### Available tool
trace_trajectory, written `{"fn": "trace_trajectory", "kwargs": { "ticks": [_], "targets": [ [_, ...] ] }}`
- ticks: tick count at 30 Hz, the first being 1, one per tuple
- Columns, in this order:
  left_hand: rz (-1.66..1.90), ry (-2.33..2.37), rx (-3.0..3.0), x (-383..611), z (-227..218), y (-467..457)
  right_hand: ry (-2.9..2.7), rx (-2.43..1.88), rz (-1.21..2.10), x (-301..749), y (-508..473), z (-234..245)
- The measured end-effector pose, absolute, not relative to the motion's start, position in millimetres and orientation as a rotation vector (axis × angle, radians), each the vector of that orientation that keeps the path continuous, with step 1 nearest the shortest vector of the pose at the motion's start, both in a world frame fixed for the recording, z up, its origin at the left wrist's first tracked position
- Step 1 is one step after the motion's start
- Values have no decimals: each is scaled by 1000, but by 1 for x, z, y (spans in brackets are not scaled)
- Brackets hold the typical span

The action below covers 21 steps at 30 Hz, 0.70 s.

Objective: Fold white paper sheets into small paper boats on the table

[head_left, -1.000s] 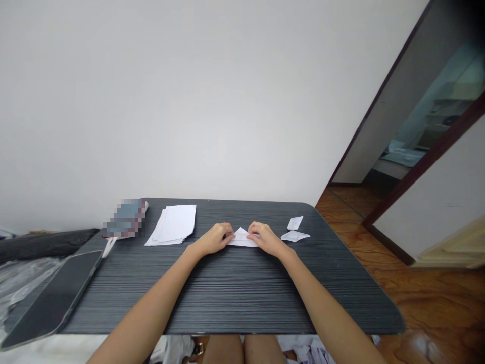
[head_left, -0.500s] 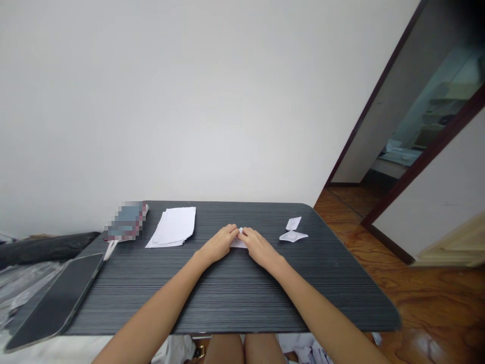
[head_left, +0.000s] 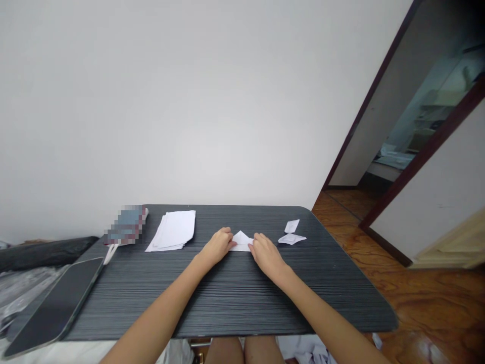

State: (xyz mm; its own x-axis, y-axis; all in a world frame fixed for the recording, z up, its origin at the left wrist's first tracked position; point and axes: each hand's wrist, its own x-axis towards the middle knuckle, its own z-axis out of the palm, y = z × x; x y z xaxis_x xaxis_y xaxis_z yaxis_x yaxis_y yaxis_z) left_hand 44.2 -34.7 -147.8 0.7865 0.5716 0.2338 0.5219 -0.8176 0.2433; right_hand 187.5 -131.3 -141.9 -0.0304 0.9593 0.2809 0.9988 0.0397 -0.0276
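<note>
Between my two hands a small folded sheet of white paper [head_left: 240, 241] lies on the dark table, a pointed peak at its far side and a straight band along its near side. My left hand [head_left: 220, 243] pinches the paper's left end, fingers closed. At the right end, my right hand [head_left: 264, 253] grips it with the thumb on the near edge and the fingers curled over. Both ends of the paper are hidden under my fingers. To the right lie two small folded white papers, one upper piece [head_left: 292, 226] and one lower piece [head_left: 292, 238].
A stack of white paper sheets [head_left: 175, 230] lies left of my hands. Farther left are a blurred-out pouch-like item [head_left: 127, 224] with a white strap and a dark flat tablet-like slab [head_left: 56, 308] at the table's left edge. A white wall rises behind the table [head_left: 227, 308].
My hands have moved apart from the paper's middle to its two ends, and its pointed peak now shows between them. The view has tilted slightly.
</note>
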Motion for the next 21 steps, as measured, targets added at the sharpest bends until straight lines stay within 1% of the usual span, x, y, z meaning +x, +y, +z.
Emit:
{"fn": "trace_trajectory", "kwargs": {
  "ticks": [4, 7, 11, 14, 16, 19, 21],
  "targets": [
    [535, 1055, 2598, 46, -154, -31, -1955, -2131, -213, 186, -111, -144],
    [472, 1206, 2514, 44, -154, -30, -1901, -2021, -79, 191, -103, -153],
    [377, 1207, 2475, 43, -150, -33, -1832, -1912, 124, 198, -100, -165],
    [379, 1162, 2462, 43, -146, -35, -1803, -1883, 218, 200, -100, -163],
    [456, 1087, 2522, 42, -142, -37, -1853, -1796, 184, 201, -103, -157],
    [602, 873, 2722, 38, -132, -39, -1885, -1669, -3, 204, -110, -145],
    [581, 666, 2863, 34, -128, -39, -1959, -1588, -79, 208, -114, -140]
  ]
}}
